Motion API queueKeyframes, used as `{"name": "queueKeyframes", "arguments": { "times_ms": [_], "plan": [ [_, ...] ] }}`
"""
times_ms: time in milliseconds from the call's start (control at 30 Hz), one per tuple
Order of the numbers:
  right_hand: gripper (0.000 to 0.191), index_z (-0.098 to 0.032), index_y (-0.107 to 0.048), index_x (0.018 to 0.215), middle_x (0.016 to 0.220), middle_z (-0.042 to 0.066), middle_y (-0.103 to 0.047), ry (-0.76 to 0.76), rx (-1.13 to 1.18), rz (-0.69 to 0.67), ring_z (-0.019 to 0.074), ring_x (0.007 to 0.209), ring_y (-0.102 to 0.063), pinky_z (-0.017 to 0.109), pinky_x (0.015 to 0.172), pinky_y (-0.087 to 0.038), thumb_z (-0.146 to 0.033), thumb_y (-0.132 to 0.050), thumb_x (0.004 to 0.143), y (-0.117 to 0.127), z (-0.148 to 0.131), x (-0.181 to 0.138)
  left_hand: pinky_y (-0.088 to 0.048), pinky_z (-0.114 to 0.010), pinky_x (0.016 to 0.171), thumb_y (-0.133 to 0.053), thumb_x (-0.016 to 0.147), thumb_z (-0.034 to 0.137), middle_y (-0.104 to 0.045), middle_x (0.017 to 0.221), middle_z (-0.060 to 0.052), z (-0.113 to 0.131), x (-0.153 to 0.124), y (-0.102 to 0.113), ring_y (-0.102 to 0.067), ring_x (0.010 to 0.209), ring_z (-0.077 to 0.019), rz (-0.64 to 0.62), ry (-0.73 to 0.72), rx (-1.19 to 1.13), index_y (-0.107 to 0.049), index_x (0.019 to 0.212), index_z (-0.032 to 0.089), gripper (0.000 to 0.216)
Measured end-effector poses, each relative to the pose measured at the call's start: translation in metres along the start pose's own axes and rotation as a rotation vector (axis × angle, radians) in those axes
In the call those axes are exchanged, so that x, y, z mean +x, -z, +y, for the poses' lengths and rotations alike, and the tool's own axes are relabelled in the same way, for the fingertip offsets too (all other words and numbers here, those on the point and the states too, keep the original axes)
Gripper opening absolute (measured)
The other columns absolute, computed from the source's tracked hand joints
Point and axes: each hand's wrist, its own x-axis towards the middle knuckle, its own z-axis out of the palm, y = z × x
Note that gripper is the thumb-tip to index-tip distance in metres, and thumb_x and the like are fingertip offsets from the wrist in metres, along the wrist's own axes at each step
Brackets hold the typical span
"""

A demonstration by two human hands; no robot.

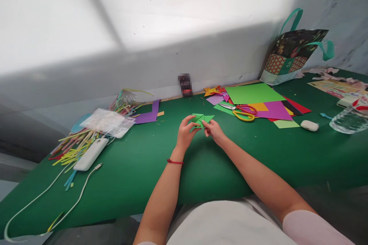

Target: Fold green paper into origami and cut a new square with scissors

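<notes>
A small piece of folded green paper (200, 119) is held up over the green table, with crease lines and pointed corners showing. My left hand (186, 132) grips its left side between thumb and fingers. From the right, my right hand (214, 131) pinches its lower right part, the other fingers curled in. A pointed flap sticks out past my right fingertips. Beyond my right hand lie scissors (244, 112) with red and yellow handles, resting on coloured paper.
Sheets of coloured paper (253, 93) and folded paper stars (214, 91) lie at the back right. A white earphone case (309, 125), a plastic bottle (350, 116) and a patterned bag (290, 57) are farther right. Paper strips (83, 141), a white power bank (91, 154) and its cable (83, 193) occupy the left.
</notes>
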Motion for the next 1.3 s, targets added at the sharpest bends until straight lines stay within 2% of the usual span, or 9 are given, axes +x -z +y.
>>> {"name": "queueKeyframes", "arguments": {
  "times_ms": [133, 400, 600, 867, 933, 1033, 1167, 1233, 1300],
  "plan": [
    [0.046, -0.022, -0.041, 0.065, 0.038, -0.008, -0.046, -0.007, 0.011, 0.004, 0.0086, 0.027, -0.042, 0.021, 0.032, -0.031, -0.055, -0.072, 0.056, 0.001, -0.001, 0.0, -0.044, -0.046, 0.093, -0.056, 0.082, 0.016, -0.063, 0.113, -0.008, -0.002, -0.001, 0.003, -0.053, 0.114, -0.0246, -0.063, -0.131, 0.143, -0.068, 0.093, 0.025, 0.019],
    [0.046, -0.021, -0.041, 0.061, 0.043, -0.009, -0.043, -0.071, 0.116, -0.027, 0.0063, 0.028, -0.04, 0.021, 0.029, -0.03, -0.053, -0.074, 0.057, -0.004, 0.003, -0.003, -0.044, -0.045, 0.095, -0.044, 0.082, 0.002, -0.066, 0.105, -0.004, 0.001, -0.002, 0.004, -0.057, 0.108, -0.018, -0.049, -0.249, 0.307, -0.065, 0.088, 0.025, 0.031],
    [0.044, -0.019, -0.045, 0.06, 0.045, -0.009, -0.044, -0.077, 0.173, -0.066, 0.0043, 0.028, -0.038, 0.02, 0.028, -0.029, -0.048, -0.078, 0.054, -0.002, 0.001, -0.003, -0.045, -0.042, 0.093, -0.05, 0.082, 0.005, -0.067, 0.105, -0.006, 0.001, -0.002, 0.002, -0.057, 0.108, -0.0184, -0.043, -0.263, 0.25, -0.065, 0.093, 0.024, 0.026],
    [0.039, -0.02, -0.046, 0.055, 0.038, -0.008, -0.041, -0.135, 0.131, -0.047, 0.0059, 0.028, -0.036, 0.021, 0.028, -0.027, -0.043, -0.077, 0.057, -0.005, 0.004, -0.001, -0.048, -0.043, 0.087, -0.063, 0.078, 0.019, -0.069, 0.097, -0.007, 0.001, 0.0, -0.002, -0.061, 0.101, -0.0222, -0.039, -0.138, 0.055, -0.066, 0.075, 0.022, 0.005],
    [0.038, -0.02, -0.045, 0.055, 0.038, -0.006, -0.045, -0.147, 0.118, -0.036, 0.0063, 0.027, -0.036, 0.021, 0.028, -0.026, -0.042, -0.076, 0.059, -0.005, 0.004, -0.002, -0.048, -0.043, 0.087, -0.065, 0.077, 0.023, -0.07, 0.091, -0.006, 0.003, 0.0, -0.004, -0.062, 0.098, -0.0221, -0.022, -0.08, -0.019, -0.066, 0.07, 0.022, 0.007],
    [0.032, -0.019, -0.051, 0.063, 0.053, 0.0, -0.061, -0.145, 0.112, -0.036, 0.0058, 0.028, -0.038, 0.021, 0.028, -0.029, -0.044, -0.07, 0.067, -0.005, 0.001, -0.003, -0.049, -0.04, 0.084, -0.067, 0.075, 0.029, -0.071, 0.084, -0.005, 0.006, 0.001, -0.006, -0.064, 0.088, -0.0206, 0.041, 0.103, -0.185, -0.067, 0.068, 0.021, 0.01],
    [0.029, -0.019, -0.057, 0.083, 0.08, 0.004, -0.071, -0.098, 0.082, -0.12, 0.0051, 0.035, -0.046, 0.019, 0.033, -0.035, -0.045, -0.065, 0.073, -0.006, -0.003, -0.008, -0.05, -0.033, 0.074, -0.069, 0.07, 0.038, -0.069, 0.073, -0.004, 0.004, 0.002, -0.003, -0.065, 0.074, -0.0178, 0.307, 0.546, -0.446, -0.068, 0.072, 0.017, 0.021],
    [0.031, -0.02, -0.055, 0.088, 0.082, 0.003, -0.072, -0.077, 0.035, -0.11, 0.0049, 0.036, -0.047, 0.018, 0.033, -0.034, -0.041, -0.068, 0.07, -0.007, -0.004, -0.009, -0.05, -0.032, 0.071, -0.071, 0.066, 0.042, -0.067, 0.069, -0.004, 0.0, 0.004, -0.002, -0.064, 0.071, -0.0171, 0.454, 0.759, -0.58, -0.066, 0.071, 0.015, 0.028],
    [0.035, -0.02, -0.054, 0.092, 0.077, 0.002, -0.071, -0.066, -0.005, -0.078, 0.005, 0.036, -0.046, 0.018, 0.033, -0.033, -0.038, -0.071, 0.067, -0.008, -0.005, -0.01, -0.051, -0.032, 0.072, -0.073, 0.064, 0.044, -0.067, 0.069, -0.005, -0.002, 0.006, -0.001, -0.065, 0.071, -0.0173, 0.518, 0.897, -0.712, -0.063, 0.068, 0.013, 0.032]
  ]
}}
